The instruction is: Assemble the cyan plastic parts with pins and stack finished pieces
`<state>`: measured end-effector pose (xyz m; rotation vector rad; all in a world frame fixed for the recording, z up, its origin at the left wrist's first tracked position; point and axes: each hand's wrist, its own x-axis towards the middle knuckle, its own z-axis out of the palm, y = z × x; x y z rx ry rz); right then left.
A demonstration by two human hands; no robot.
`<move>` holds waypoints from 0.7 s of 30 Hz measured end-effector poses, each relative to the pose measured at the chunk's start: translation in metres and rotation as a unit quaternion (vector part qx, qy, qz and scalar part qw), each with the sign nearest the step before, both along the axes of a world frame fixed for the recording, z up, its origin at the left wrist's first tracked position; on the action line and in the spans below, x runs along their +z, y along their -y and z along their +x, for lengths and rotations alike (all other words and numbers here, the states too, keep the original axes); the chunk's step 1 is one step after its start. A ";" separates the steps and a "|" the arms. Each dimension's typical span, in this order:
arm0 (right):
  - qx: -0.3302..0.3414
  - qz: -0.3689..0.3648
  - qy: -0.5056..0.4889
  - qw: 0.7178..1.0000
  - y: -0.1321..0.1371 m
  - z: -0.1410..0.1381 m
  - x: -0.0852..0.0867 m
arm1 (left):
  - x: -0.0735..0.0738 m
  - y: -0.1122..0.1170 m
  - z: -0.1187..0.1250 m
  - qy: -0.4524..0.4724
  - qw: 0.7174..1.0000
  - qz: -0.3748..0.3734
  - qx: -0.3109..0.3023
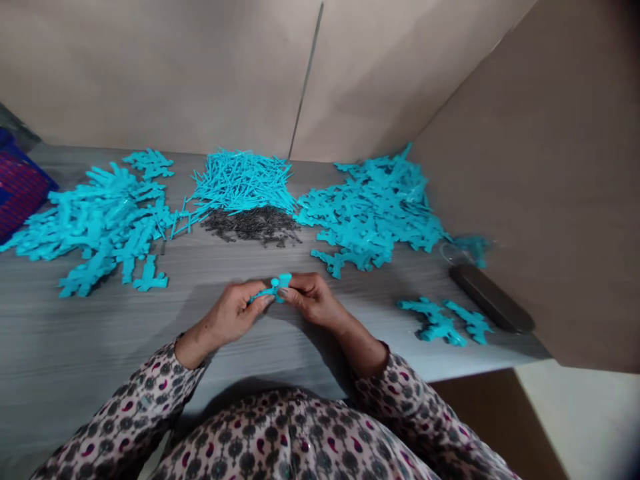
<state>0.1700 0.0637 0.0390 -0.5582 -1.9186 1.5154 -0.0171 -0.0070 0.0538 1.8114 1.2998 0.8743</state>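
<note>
Both hands meet over the middle of the grey table [75,360] and pinch one small turquoise plastic piece [276,287]. My left hand [235,312] grips its left end with closed fingers. My right hand [309,297] holds its right end, fingers curled round it. Behind the hands lie a heap of thin turquoise sticks [240,179] and a heap of small dark metal parts [255,225]. The part of the piece inside my fingers is hidden.
A big pile of turquoise flat pieces [95,223] lies at the left, another pile [373,210] at the right. A few assembled turquoise pieces [443,321] sit near the right edge beside a dark oblong case [493,299]. Brown panels wall the back and right. A purple basket [17,190] is far left.
</note>
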 end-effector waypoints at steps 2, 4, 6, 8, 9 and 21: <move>-0.020 0.064 0.020 0.998 0.002 0.003 0.003 | 0.001 -0.002 -0.003 0.039 0.998 -0.050 -0.008; -0.030 0.104 0.026 0.994 0.004 0.006 0.005 | 0.002 -0.002 -0.003 0.064 0.995 -0.070 -0.009; -0.025 0.114 0.018 0.993 0.005 0.008 0.006 | 0.005 0.000 -0.002 0.077 0.995 -0.064 -0.013; -0.014 0.103 0.008 0.995 0.005 0.009 0.006 | 0.008 0.001 0.001 0.078 0.996 -0.044 -0.018; -0.006 0.091 0.005 0.996 0.005 0.009 0.006 | 0.011 0.002 0.002 0.075 0.996 -0.034 -0.019; 0.064 0.053 0.027 0.996 0.010 0.008 0.020 | 0.005 0.006 0.010 0.265 0.929 -0.254 0.044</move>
